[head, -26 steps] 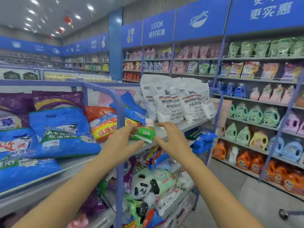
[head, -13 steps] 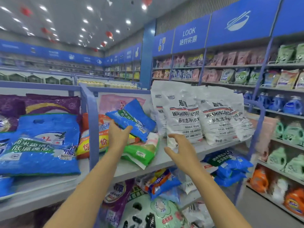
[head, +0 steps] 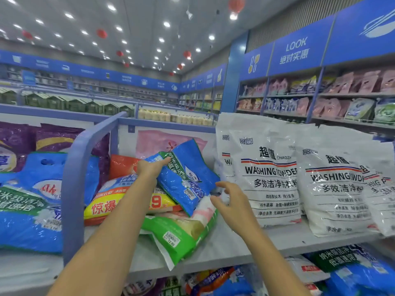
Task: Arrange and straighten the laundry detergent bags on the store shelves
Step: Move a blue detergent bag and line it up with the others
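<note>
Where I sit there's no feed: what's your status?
Left hand holds tilted blue detergent bag. Right hand open near its lower corner. White washing powder bags close alongside.

Small blue detergent bag [head: 188,180] tilted, propped on the heap | orange-yellow bag [head: 119,201] flat beneath it | green bag [head: 179,231] lying down, overhanging the shelf [head: 224,248] front, price sticker up | white washing powder bags [head: 271,180] upright, overlapping, just right
</note>
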`<state>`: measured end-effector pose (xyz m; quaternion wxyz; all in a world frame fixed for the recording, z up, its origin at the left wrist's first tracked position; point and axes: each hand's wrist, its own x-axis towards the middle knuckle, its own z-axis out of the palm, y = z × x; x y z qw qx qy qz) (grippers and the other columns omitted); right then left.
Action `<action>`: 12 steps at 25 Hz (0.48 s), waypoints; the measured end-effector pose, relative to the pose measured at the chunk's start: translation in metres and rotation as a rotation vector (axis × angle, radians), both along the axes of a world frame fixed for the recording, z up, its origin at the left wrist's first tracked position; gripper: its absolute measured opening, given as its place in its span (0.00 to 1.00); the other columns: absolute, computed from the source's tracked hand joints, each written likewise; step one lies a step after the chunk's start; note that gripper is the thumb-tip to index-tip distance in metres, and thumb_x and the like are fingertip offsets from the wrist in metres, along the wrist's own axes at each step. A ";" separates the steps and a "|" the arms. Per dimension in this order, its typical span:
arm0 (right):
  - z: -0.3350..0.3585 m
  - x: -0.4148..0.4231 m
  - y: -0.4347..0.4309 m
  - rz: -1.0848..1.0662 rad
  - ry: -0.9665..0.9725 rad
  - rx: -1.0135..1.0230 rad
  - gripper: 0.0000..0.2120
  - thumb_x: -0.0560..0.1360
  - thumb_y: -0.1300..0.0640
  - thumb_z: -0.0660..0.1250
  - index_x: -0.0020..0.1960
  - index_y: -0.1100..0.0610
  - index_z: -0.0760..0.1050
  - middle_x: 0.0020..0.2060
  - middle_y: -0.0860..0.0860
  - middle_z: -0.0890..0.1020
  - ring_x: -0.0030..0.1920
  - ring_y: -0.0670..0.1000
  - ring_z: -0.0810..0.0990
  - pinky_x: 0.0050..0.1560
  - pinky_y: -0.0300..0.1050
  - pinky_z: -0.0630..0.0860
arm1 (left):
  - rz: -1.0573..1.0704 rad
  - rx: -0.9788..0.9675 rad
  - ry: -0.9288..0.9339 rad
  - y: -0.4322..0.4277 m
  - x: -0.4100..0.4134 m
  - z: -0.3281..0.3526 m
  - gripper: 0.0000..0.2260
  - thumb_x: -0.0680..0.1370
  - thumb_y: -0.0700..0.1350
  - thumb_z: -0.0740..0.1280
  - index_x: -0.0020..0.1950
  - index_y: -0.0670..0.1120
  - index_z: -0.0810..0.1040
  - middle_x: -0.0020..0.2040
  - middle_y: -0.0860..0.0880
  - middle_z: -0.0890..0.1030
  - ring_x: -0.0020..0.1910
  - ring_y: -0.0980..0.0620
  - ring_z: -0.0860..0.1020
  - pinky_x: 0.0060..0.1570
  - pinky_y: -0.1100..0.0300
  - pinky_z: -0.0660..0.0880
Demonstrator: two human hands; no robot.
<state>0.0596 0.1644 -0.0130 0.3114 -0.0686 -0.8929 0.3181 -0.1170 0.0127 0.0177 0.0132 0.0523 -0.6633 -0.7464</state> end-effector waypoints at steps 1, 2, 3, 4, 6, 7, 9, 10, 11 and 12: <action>-0.004 -0.008 0.005 0.025 -0.007 -0.023 0.19 0.73 0.56 0.68 0.63 0.56 0.72 0.57 0.49 0.75 0.54 0.45 0.73 0.57 0.38 0.67 | 0.005 0.030 -0.001 0.004 0.001 0.001 0.28 0.66 0.43 0.78 0.60 0.35 0.70 0.55 0.42 0.75 0.52 0.43 0.76 0.51 0.53 0.75; -0.008 -0.016 0.009 0.054 -0.016 -0.061 0.19 0.73 0.56 0.68 0.63 0.56 0.72 0.57 0.50 0.76 0.57 0.47 0.74 0.60 0.41 0.68 | -0.002 0.052 0.010 0.007 0.002 0.001 0.22 0.69 0.39 0.76 0.57 0.36 0.71 0.54 0.42 0.76 0.49 0.44 0.76 0.48 0.54 0.74; -0.010 -0.024 0.014 0.082 -0.027 -0.112 0.19 0.73 0.56 0.68 0.63 0.57 0.72 0.58 0.51 0.76 0.59 0.49 0.74 0.62 0.44 0.69 | -0.006 0.078 0.046 0.009 0.004 0.001 0.14 0.70 0.37 0.73 0.53 0.38 0.73 0.53 0.40 0.78 0.45 0.45 0.76 0.45 0.54 0.74; -0.012 -0.030 0.018 0.111 -0.046 -0.169 0.19 0.73 0.56 0.68 0.64 0.56 0.72 0.59 0.51 0.76 0.60 0.49 0.74 0.63 0.45 0.69 | -0.012 0.093 0.083 0.013 0.009 0.001 0.07 0.73 0.35 0.71 0.47 0.40 0.74 0.50 0.40 0.79 0.43 0.45 0.76 0.42 0.55 0.74; -0.019 -0.041 0.031 0.186 -0.109 -0.260 0.19 0.74 0.55 0.67 0.64 0.55 0.71 0.60 0.50 0.76 0.60 0.49 0.73 0.63 0.46 0.69 | 0.004 0.069 0.188 0.023 0.021 0.002 0.06 0.76 0.35 0.66 0.42 0.45 0.73 0.42 0.44 0.78 0.42 0.45 0.76 0.37 0.57 0.73; -0.023 -0.047 0.033 0.206 -0.127 -0.284 0.19 0.74 0.54 0.67 0.64 0.54 0.71 0.61 0.49 0.75 0.60 0.49 0.73 0.63 0.47 0.70 | 0.013 0.068 0.237 0.025 0.023 0.001 0.06 0.77 0.35 0.64 0.43 0.45 0.73 0.40 0.46 0.78 0.44 0.46 0.76 0.37 0.58 0.73; -0.028 -0.056 0.031 0.202 -0.116 -0.343 0.19 0.74 0.54 0.67 0.64 0.54 0.70 0.61 0.50 0.75 0.57 0.49 0.74 0.62 0.48 0.70 | -0.001 0.126 0.317 0.024 0.033 0.003 0.05 0.77 0.35 0.63 0.47 0.44 0.74 0.39 0.48 0.78 0.42 0.46 0.77 0.39 0.57 0.74; -0.029 -0.059 0.033 0.211 -0.102 -0.392 0.19 0.75 0.54 0.66 0.64 0.55 0.70 0.61 0.51 0.75 0.55 0.49 0.74 0.60 0.47 0.71 | 0.006 0.166 0.348 0.025 0.044 0.006 0.04 0.77 0.35 0.63 0.47 0.43 0.75 0.39 0.48 0.79 0.39 0.47 0.79 0.38 0.57 0.76; -0.030 -0.061 0.035 0.223 -0.079 -0.450 0.19 0.75 0.55 0.66 0.64 0.56 0.69 0.61 0.52 0.75 0.54 0.48 0.74 0.57 0.45 0.71 | 0.018 0.211 0.382 0.024 0.055 0.011 0.05 0.77 0.35 0.63 0.46 0.43 0.75 0.37 0.48 0.80 0.36 0.50 0.80 0.37 0.58 0.76; -0.029 -0.063 0.035 0.232 -0.056 -0.536 0.19 0.75 0.55 0.66 0.65 0.57 0.68 0.60 0.52 0.74 0.54 0.49 0.74 0.55 0.43 0.71 | 0.018 0.252 0.418 0.021 0.068 0.017 0.05 0.77 0.34 0.63 0.45 0.44 0.75 0.35 0.50 0.81 0.33 0.54 0.80 0.35 0.60 0.77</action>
